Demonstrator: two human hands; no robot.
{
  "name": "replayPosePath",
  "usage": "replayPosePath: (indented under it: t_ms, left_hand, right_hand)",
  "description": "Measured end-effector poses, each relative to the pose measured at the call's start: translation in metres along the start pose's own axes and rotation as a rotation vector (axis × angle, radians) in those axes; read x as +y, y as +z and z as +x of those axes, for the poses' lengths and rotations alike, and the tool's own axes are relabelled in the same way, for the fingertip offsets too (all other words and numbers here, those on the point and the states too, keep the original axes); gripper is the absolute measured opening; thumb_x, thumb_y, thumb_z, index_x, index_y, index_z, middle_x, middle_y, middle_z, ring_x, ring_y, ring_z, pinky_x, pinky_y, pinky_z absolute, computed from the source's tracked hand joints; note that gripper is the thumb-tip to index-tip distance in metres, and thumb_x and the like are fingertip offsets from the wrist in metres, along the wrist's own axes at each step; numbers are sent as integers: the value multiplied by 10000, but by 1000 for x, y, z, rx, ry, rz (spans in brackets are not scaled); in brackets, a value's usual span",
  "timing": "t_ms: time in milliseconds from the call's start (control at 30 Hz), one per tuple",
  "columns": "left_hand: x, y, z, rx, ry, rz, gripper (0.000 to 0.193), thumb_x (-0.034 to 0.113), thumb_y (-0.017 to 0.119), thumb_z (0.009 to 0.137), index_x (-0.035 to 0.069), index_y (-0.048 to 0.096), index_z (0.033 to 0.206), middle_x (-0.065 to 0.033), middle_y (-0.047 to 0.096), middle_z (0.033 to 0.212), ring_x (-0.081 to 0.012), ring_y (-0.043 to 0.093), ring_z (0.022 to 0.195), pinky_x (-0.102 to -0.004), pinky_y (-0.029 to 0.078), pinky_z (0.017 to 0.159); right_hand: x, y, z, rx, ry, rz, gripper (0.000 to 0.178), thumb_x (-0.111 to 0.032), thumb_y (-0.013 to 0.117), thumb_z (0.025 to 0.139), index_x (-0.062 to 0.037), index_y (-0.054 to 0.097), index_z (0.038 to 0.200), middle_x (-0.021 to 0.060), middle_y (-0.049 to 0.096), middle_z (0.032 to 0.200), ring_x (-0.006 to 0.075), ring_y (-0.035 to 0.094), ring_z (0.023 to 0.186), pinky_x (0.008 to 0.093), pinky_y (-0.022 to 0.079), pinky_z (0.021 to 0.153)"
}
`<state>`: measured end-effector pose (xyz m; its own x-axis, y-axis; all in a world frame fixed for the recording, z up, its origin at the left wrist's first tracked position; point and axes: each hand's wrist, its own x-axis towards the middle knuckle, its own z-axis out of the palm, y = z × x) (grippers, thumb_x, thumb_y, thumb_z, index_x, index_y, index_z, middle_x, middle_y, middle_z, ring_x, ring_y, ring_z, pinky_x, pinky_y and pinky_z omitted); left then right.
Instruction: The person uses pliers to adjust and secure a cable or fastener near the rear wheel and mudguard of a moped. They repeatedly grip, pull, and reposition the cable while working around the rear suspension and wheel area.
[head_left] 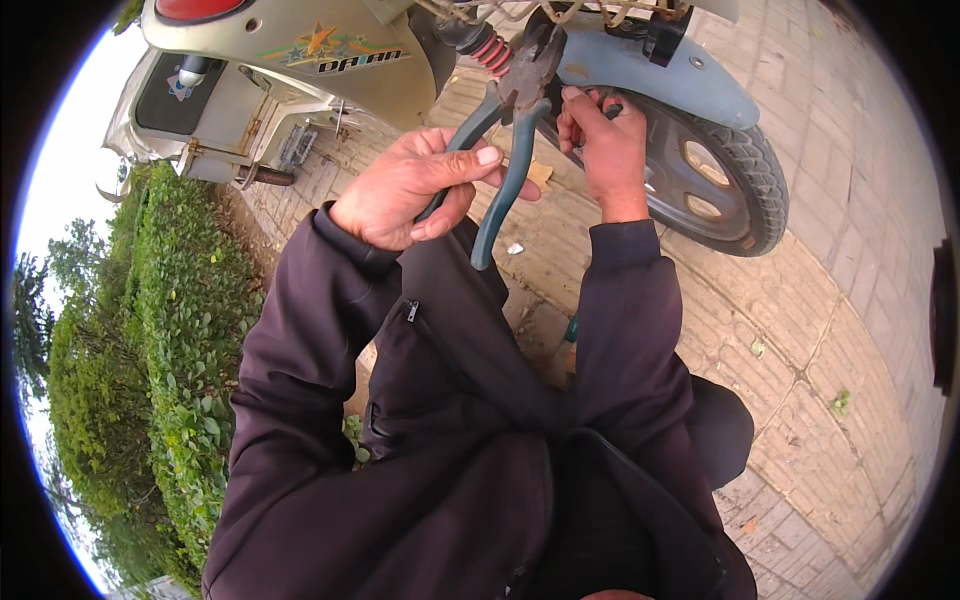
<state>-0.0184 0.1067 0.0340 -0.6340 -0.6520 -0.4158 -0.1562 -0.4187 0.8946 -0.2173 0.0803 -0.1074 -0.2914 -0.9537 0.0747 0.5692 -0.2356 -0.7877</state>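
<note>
Pliers with dark green handles (518, 185) are in my left hand (405, 190), which grips them by one handle. Their handles are spread, and the worn metal head points up toward the scooter's shock absorber with a red spring (490, 52). My right hand (612, 155) is curled beside the rear wheel (765, 185), just under the blue-grey mudguard (655, 75). A small dark piece shows at its fingers; what it is cannot be made out. The pliers' head covers part of the mudguard's front end.
The scooter's beige body panel (330, 45) with a red lamp (198, 8) spans the top left. Behind it stands another pale vehicle (190, 110). A green hedge (185, 330) runs along the left. Ridged paving (790, 300) covers the ground at right.
</note>
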Motion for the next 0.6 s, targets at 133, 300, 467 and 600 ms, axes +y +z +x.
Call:
replayPosePath:
  t_ms: [133, 300, 467, 600]
  left_hand:
    - [-1, -5, 19, -102, -23, -122, 339, 220, 459, 1131, -74, 615, 1198, -312, 723, 1136, -73, 463, 335, -188, 380, 353]
    - [7, -4, 36, -176, -38, -96, 399, 254, 433, 1141, -89, 638, 1150, -316, 735, 1063, -93, 452, 317, -203, 386, 335]
    - [10, 5, 44, -198, -30, -77, 415, 273, 443, 1138, -97, 623, 1191, -298, 740, 938, -91, 434, 303, -205, 359, 319]
    - [13, 8, 53, -195, -39, -3, 414, 283, 449, 1137, -91, 619, 1185, -263, 736, 878, -79, 430, 304, -201, 336, 313]
  right_hand:
    - [-5, 3, -2, -21, -16, 42, 243, -108, 696, 932, -41, 567, 737, 44, 579, 613, 124, 513, 496, 283, 396, 476]
    - [-9, 4, -6, 16, -37, 9, 246, -99, 694, 942, -42, 567, 739, 50, 587, 627, 131, 519, 496, 292, 398, 472]
    - [-8, 2, -5, 0, -43, -28, 208, -88, 670, 929, -42, 558, 759, 58, 592, 634, 135, 532, 500, 290, 401, 478]
    - [-5, 2, -4, 6, -34, -19, 198, -85, 661, 924, -36, 571, 754, 58, 596, 633, 134, 531, 497, 286, 397, 477]
